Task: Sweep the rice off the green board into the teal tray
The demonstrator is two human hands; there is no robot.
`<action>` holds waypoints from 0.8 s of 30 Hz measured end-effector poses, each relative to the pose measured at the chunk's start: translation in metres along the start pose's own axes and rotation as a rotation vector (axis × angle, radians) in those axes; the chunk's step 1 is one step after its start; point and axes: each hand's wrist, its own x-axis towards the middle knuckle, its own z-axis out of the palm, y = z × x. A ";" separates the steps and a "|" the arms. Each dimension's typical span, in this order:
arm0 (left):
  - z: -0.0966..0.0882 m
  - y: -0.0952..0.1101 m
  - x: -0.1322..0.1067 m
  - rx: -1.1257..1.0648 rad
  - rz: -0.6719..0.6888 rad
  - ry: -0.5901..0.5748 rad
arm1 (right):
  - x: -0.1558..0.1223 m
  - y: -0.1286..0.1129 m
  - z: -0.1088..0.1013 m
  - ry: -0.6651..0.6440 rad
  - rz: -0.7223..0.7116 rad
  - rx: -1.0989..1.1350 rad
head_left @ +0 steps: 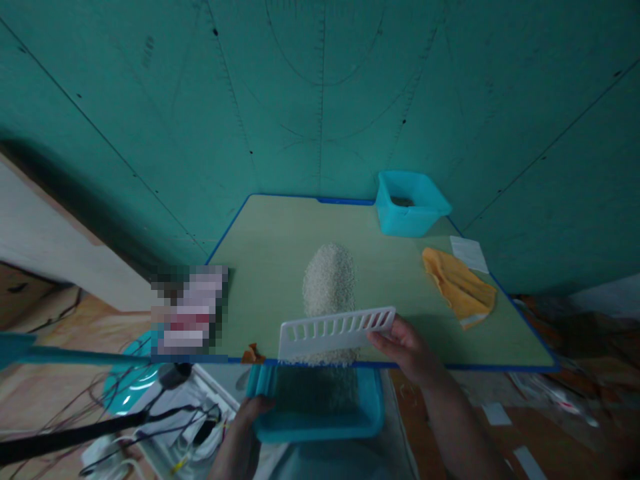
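My right hand (pixel 400 343) grips the right end of a white slotted plastic strip (pixel 320 337), which stands on edge near the table's front. Behind the strip lies a heap of white rice-like grains (pixel 330 277). More grains sit in front of it at the table edge, and some fall into a blue plastic bin (pixel 320 427) held just below the edge. My left hand (pixel 255 413) is closed on that bin's left side. Its shaded inside makes it hard to tell how much it holds.
At the back right stands another blue bin (pixel 413 217) with dark contents. A yellow cloth (pixel 460 287) and a white paper (pixel 469 253) lie on the right. A blurred-out packet (pixel 195 310) is at the left, a brown scrap (pixel 253 354) by the front edge. Cables (pixel 95 393) hang lower left.
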 end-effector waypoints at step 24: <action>0.003 0.002 -0.004 0.000 -0.001 -0.096 | 0.002 0.002 0.001 0.072 -0.011 0.099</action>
